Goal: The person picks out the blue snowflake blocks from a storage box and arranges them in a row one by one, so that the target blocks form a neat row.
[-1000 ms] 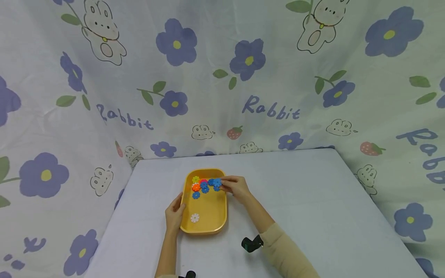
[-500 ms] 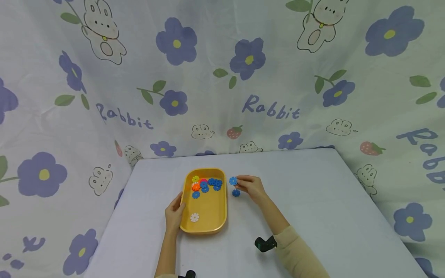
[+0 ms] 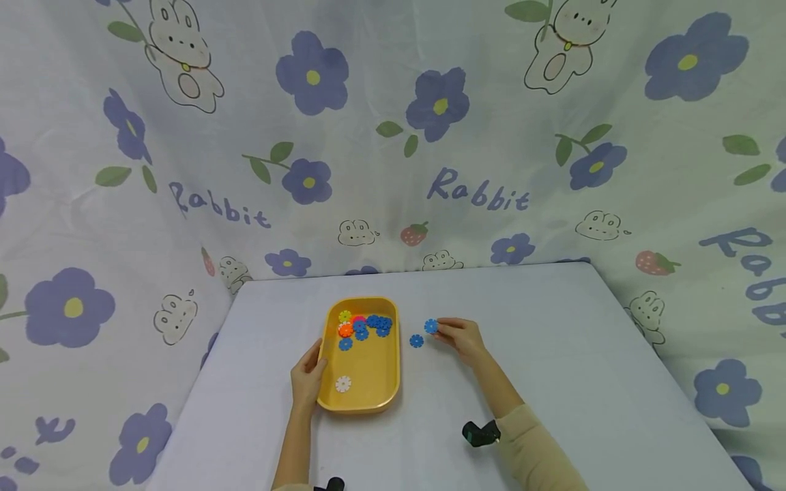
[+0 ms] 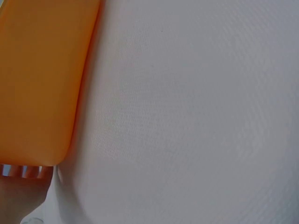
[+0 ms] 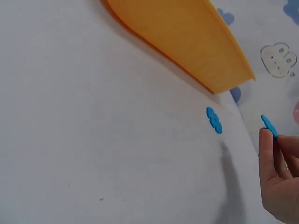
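Between thumb and fingers, my right hand [image 3: 462, 338] pinches a blue flower-shaped disc [image 3: 432, 326], raised over the table to the right of the yellow tray [image 3: 368, 378]. The right wrist view shows this blue disc [image 5: 268, 125] nearly edge-on at the fingertips. A second blue disc [image 3: 416, 341] lies on the table close by. My left hand [image 3: 306, 378] grips the tray's left side, thumb at the rim; in the left wrist view its fingers [image 4: 31, 171] reach beneath the tray's end. Inside the tray, several blue discs [image 3: 361, 333] cluster at the far end.
At the tray's far end are also yellow [image 3: 345, 316], pink [image 3: 358, 320] and orange [image 3: 346, 330] discs, while a white disc [image 3: 343, 384] lies near its front. A white cloth covers the table [image 3: 552, 382]. A rabbit-and-flower curtain [image 3: 368, 150] hangs behind and at both sides.
My right hand has moved right, out of the tray, carrying one blue disc. Another blue disc now lies on the table beside the tray. My left hand stays at the tray.
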Motion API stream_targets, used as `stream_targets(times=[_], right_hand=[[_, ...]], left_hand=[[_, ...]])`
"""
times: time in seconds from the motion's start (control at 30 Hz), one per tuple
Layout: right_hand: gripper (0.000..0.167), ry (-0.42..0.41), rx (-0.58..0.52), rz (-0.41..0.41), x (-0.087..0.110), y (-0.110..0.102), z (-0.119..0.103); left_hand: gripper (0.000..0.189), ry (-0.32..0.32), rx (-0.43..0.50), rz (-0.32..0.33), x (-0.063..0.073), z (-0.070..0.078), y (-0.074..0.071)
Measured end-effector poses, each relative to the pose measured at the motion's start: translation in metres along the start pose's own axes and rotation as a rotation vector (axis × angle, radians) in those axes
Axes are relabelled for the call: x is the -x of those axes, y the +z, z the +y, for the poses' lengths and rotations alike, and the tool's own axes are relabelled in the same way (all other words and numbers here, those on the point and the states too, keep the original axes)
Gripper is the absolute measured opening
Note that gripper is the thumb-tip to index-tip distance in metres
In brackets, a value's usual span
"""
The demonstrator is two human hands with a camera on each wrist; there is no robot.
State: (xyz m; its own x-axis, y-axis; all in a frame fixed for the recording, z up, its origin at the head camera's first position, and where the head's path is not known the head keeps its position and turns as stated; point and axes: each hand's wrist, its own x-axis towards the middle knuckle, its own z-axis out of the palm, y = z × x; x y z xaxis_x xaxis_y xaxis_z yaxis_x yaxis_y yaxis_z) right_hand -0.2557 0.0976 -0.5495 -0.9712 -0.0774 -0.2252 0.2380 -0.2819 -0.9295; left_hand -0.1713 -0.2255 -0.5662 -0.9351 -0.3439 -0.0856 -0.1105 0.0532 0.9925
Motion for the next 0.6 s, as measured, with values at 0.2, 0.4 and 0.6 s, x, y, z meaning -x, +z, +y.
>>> stream_targets(times=[0.2, 0.4, 0.6], right_hand=[[0.034, 0.022, 0.028, 0.029, -0.002, -0.011, 0.009], [0.03, 0.025, 0.073, 0.063, -0.003, -0.013, 0.018], [0.026, 0.019, 0.119, 0.114, -0.007, -0.01, 0.026]], left_hand=[[0.045, -0.009, -0.002, -0.003, 0.0, 0.001, 0.0], [0.045, -0.014, 0.0, -0.001, -0.001, 0.0, 0.0], [0.046, -0.021, -0.001, -0.004, 0.002, 0.002, 0.001]])
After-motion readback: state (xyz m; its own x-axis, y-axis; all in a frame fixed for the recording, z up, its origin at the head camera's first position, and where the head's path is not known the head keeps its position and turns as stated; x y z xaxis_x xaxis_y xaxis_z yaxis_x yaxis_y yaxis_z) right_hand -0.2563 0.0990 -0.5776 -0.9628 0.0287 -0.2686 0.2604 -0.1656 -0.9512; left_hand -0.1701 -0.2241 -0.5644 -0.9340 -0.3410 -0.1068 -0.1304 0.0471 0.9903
